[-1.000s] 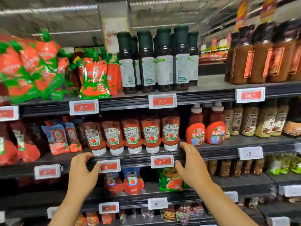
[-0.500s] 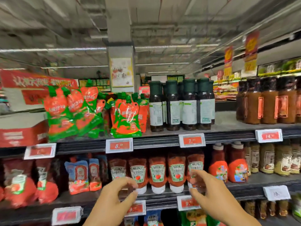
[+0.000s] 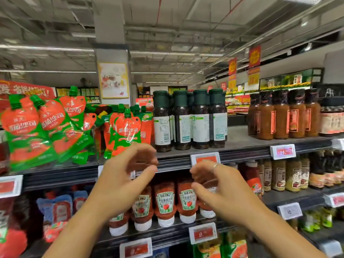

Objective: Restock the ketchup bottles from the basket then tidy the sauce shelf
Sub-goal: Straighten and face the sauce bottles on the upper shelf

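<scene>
A row of red Heinz ketchup bottles (image 3: pixel 164 205) stands cap-down on the middle shelf (image 3: pixel 167 233). My left hand (image 3: pixel 119 181) hovers in front of the row's left end, fingers loosely curved, holding nothing. My right hand (image 3: pixel 219 190) hovers in front of the row's right end, fingers loosely curved and empty, with a ring on one finger. Both hands are raised to the height of the upper shelf edge (image 3: pixel 242 154). No basket is in view.
Red and green tomato sauce pouches (image 3: pixel 44 127) lean on the upper shelf at left. Dark green-capped bottles (image 3: pixel 189 120) stand in its middle, brown sauce bottles (image 3: pixel 283 116) at right. Price tags (image 3: pixel 202 233) line the shelf edges. Jars (image 3: pixel 279 175) fill the middle shelf's right side.
My view has tilted upward. Both hands have lifted off the middle shelf edge, risen toward the upper shelf and come a little closer together.
</scene>
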`<state>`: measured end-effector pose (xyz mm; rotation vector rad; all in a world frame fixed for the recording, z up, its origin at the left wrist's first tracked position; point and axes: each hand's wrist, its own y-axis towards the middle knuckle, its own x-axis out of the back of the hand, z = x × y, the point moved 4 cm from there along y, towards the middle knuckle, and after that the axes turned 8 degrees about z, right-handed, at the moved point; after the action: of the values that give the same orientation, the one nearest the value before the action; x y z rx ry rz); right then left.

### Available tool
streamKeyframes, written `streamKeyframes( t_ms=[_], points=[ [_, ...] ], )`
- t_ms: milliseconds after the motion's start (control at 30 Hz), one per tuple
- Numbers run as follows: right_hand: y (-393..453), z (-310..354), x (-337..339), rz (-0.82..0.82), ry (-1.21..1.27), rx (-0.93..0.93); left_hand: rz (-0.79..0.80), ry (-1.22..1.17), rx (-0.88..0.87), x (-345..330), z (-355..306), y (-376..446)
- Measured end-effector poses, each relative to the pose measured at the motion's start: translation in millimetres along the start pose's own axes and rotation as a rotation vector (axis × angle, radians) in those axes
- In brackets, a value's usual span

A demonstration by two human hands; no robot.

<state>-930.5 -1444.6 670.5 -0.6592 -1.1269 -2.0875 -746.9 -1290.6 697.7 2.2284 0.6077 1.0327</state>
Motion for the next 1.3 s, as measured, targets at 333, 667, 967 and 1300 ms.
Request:
streamKeyframes(
  t_ms=[333, 667, 967, 1300],
  points=[
    [100.4, 51.4, 92.4, -0.050, -0.288, 0.289, -0.149, 0.275, -0.020, 35.9, -26.6, 162.0],
    [144.9, 26.5, 116.7, -0.032, -0.558, 0.475, 0.088, 0.791, 0.283, 23.1, -14.6, 223.5],
    [139.2, 3.1, 115.8, -0.032, -0.396, 0.530, 0.085, 1.012, 0.355, 25.1, -18.8, 236.8],
    [171.7, 35.3, 99.6, -0.046, -0.442, 0.449, 0.293, 0.925, 0.310, 51.7, -9.0, 250.2]
  ],
)
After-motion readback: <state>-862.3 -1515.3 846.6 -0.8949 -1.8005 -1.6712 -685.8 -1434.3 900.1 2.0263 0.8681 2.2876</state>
